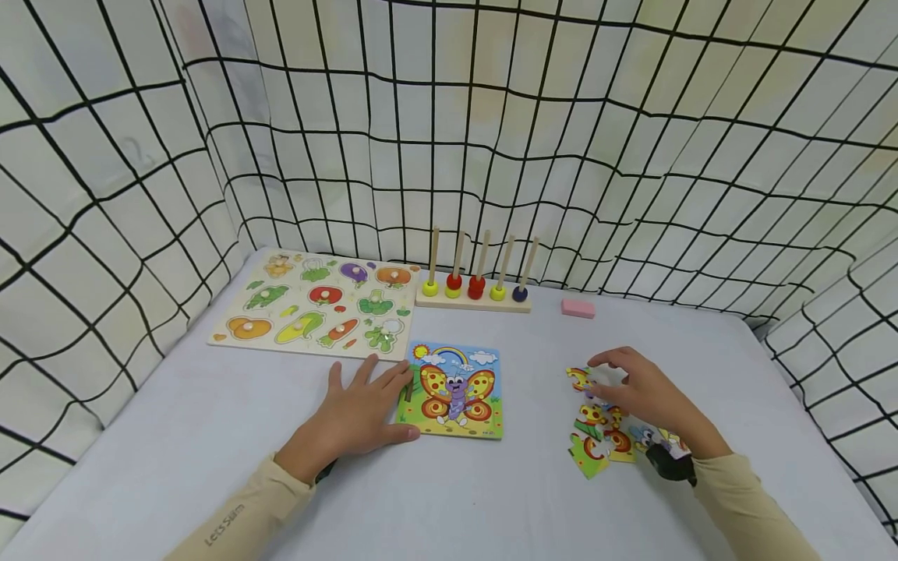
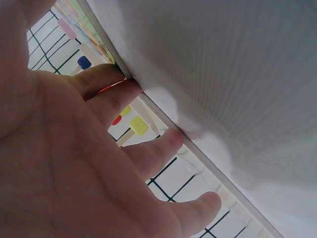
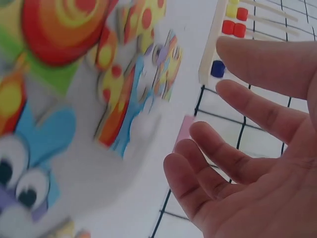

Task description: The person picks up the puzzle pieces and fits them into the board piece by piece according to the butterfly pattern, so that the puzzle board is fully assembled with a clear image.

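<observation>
A square butterfly picture board lies flat on the white table. My left hand rests beside it with fingers spread, thumb and fingertips at the board's left edge. In the left wrist view, the fingers are stretched apart and grip nothing. To the right, loose jigsaw pieces with butterfly parts lie in a small cluster, some hidden under my right hand. That hand hovers over them, thumb and fingers apart. Bent loosely in the right wrist view, its fingers hold nothing, and blurred puzzle pieces show beside them.
A wooden vegetable peg puzzle lies at the back left. Next to it stands a bead rack with upright rods and coloured beads. A pink block sits further right. Black netting over white cloth walls encloses the table.
</observation>
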Demonstrator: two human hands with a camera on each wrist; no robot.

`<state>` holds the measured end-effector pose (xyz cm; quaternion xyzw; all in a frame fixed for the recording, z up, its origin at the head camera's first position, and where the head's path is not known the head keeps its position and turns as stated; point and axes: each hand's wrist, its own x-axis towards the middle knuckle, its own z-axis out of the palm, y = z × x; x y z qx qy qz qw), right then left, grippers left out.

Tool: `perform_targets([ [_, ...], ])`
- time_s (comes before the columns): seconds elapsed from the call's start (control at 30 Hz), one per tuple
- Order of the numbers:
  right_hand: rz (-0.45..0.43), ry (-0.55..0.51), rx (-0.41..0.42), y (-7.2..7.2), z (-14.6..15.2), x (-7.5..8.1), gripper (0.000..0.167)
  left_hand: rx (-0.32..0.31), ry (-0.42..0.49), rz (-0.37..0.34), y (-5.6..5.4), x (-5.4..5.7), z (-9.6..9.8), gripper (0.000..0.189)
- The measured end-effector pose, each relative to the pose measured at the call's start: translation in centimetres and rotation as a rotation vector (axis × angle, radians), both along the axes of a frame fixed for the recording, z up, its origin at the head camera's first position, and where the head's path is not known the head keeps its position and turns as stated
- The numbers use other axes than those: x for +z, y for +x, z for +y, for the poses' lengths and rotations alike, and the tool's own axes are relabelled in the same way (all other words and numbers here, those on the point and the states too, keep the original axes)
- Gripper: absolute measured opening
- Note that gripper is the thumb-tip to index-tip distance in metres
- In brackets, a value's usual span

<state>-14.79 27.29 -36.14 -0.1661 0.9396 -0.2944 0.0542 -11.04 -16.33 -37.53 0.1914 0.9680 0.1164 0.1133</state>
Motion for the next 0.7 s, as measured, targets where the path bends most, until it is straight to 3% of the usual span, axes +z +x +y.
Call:
perform_targets([
  [0.27,-0.041,0.049,-0.014,0.6,1.5,0.0,0.037,0.002,-0.006,-0.004,-0.1,-0.1,-0.1,0.091],
  [0.7,-0.028,0.058,0.035,1.2,3.1,-1.3,0.027,-0.005,-0.011,0.003,0.0,0.0,0.0,0.092],
])
